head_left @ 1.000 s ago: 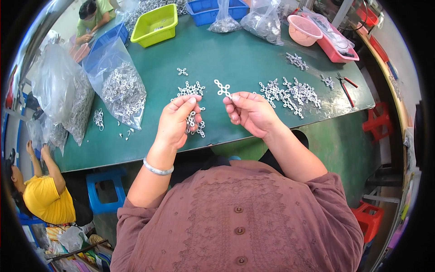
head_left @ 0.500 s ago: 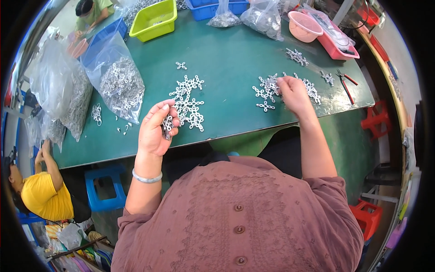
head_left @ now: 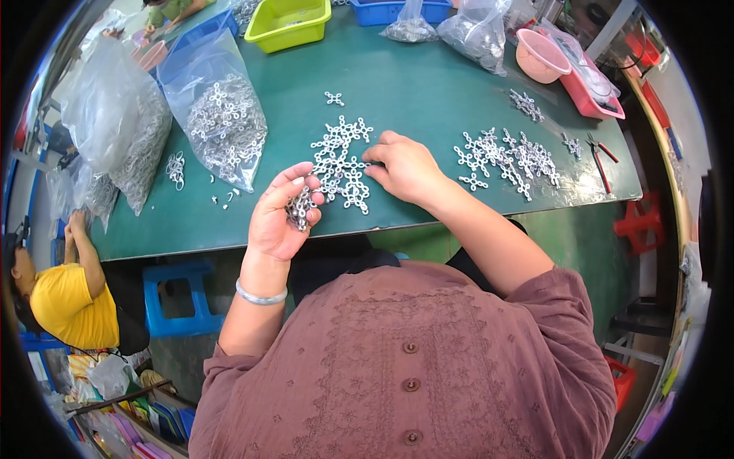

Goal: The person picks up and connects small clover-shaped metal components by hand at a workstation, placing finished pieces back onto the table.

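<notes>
Several small silver cross-shaped metal pieces, each with ring-like ends, lie in my cupped left hand (head_left: 280, 210), with the fingers curled round them. Just beyond it on the green table (head_left: 428, 92) spreads a pile of the same metal pieces (head_left: 336, 157). At that pile's right edge is my right hand (head_left: 407, 168), its fingers bent and drawn together against the pieces; what sits between the fingertips is hidden. Farther right lies a second heap of metal pieces (head_left: 508, 158), apart from both hands. A single cross piece (head_left: 333, 99) rests beyond the middle pile.
Clear bags of metal pieces (head_left: 225, 126) stand at the left. A lime basin (head_left: 287, 27), tied bags (head_left: 478, 34), a pink bowl (head_left: 541, 57) and a pink tray (head_left: 587, 96) line the far side. Red-handled pliers (head_left: 602, 162) lie right. A person in yellow (head_left: 73, 302) sits left.
My right hand has moved left from the right heap to the edge of the middle pile. The left hand keeps its pieces beside that pile. The whole view has shifted slightly.
</notes>
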### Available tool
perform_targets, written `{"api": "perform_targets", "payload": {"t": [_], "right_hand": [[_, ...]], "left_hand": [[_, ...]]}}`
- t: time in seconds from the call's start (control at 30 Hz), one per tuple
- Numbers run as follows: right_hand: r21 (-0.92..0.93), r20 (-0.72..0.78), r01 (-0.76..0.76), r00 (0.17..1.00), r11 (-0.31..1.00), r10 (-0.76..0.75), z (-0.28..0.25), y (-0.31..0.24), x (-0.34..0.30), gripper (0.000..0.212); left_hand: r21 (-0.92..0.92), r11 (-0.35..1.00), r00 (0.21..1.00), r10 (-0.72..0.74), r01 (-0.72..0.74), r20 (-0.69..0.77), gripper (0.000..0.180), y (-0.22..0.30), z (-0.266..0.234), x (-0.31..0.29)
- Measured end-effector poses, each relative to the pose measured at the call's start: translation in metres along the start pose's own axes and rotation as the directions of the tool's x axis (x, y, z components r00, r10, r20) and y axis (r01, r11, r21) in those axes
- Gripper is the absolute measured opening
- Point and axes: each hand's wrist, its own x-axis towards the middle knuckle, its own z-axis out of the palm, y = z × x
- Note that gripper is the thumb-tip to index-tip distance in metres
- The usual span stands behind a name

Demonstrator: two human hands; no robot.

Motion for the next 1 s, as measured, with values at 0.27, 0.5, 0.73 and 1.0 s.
{"api": "perform_targets", "payload": {"t": [0.27, 0.5, 0.73, 1.0], "right_hand": [[0.092, -0.118, -0.027, 0.992, 0.995, 0.038, -0.009, -0.001, -0.003, 0.007], [0.238, -0.266, 0.088, 0.964, 0.967, -0.022, -0.026, -0.010, -0.015, 0.005], [0.499, -0.226, 0.069, 0.973, 0.864, 0.053, -0.023, -0.009, -0.021, 0.008], [0.892, 0.279, -0.378, 0.893, 0.248, 0.354, -0.022, -0.011, -0.022, 0.014]], "left_hand": [[0.097, 0.995, 1.000, -0.025, 0.023, 0.013, 0.017, -0.006, 0.005, 0.002], [0.231, 0.972, 0.999, -0.049, 0.048, -0.003, 0.018, -0.016, 0.029, 0.012], [0.287, 0.958, 1.000, -0.011, 0.007, 0.012, 0.014, -0.020, 0.044, 0.014], [0.297, 0.955, 1.000, 0.017, -0.020, 0.011, 0.010, -0.021, 0.044, 0.019]]}}
